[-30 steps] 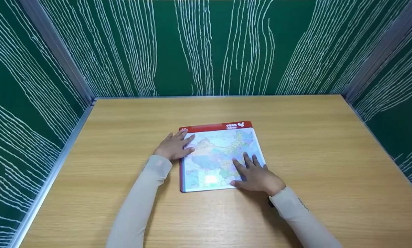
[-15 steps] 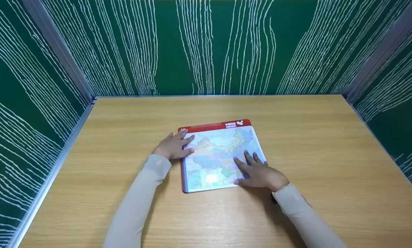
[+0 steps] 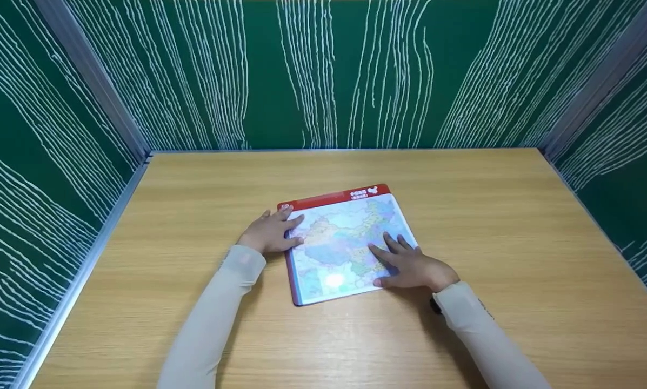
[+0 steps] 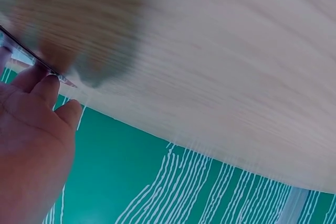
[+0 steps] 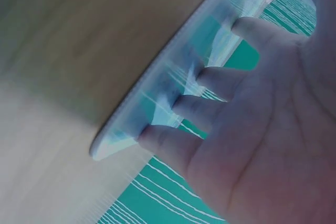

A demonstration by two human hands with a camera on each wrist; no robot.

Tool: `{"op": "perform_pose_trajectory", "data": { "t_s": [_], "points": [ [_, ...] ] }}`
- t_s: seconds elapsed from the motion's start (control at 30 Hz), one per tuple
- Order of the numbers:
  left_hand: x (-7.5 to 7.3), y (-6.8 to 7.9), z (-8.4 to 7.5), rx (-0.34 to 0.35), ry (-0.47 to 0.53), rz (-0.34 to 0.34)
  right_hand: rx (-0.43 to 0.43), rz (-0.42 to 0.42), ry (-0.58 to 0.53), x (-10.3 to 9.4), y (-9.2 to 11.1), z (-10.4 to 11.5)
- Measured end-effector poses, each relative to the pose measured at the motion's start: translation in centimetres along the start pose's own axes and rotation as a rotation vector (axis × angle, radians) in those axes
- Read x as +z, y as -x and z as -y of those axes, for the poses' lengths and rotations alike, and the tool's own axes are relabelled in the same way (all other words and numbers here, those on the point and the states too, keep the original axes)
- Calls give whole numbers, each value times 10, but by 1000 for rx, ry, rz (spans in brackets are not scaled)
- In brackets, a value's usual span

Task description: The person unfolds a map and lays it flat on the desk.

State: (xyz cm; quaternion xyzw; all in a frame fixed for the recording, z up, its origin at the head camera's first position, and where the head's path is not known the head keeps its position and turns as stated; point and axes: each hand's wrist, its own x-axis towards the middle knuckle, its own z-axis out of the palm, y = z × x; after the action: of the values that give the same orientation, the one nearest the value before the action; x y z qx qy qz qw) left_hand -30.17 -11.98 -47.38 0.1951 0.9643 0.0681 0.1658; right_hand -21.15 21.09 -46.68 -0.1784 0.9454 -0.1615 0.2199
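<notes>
A thin rectangular map board (image 3: 328,251) with a red top band and a glossy, colored map of China lies flat on the table, tilted slightly counterclockwise. My left hand (image 3: 269,231) rests at its upper left edge, fingers spread onto the surface; in the left wrist view the left hand (image 4: 37,124) is seen from the palm side at the board's dark edge. My right hand (image 3: 412,266) lies over the lower right part with fingers straight and spread. In the right wrist view the fingertips (image 5: 152,135) of that hand touch the glossy face, which reflects light.
The wooden table (image 3: 491,216) extends around the board on all sides. Green panels (image 3: 280,75) with white wavy lines stand behind and at both sides, joined by grey metal posts (image 3: 93,75). A dark band (image 3: 435,306) shows at the right wrist.
The map board has turned counterclockwise, its lower edge shifting right and its top right corner rising. My right hand has moved right and slightly up with it; my left hand has shifted slightly left.
</notes>
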Motion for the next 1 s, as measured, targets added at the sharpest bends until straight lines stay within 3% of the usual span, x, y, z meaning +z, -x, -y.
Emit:
{"op": "perform_pose_trajectory", "data": {
  "t_s": [0.87, 1.0],
  "points": [
    [9, 17, 0, 38, -2, -22, -15, 42, -130, -16, -19, -28],
    [9, 19, -1, 41, -6, -28, -68, 37, -163, -19, -23, -32]
  ]
}}
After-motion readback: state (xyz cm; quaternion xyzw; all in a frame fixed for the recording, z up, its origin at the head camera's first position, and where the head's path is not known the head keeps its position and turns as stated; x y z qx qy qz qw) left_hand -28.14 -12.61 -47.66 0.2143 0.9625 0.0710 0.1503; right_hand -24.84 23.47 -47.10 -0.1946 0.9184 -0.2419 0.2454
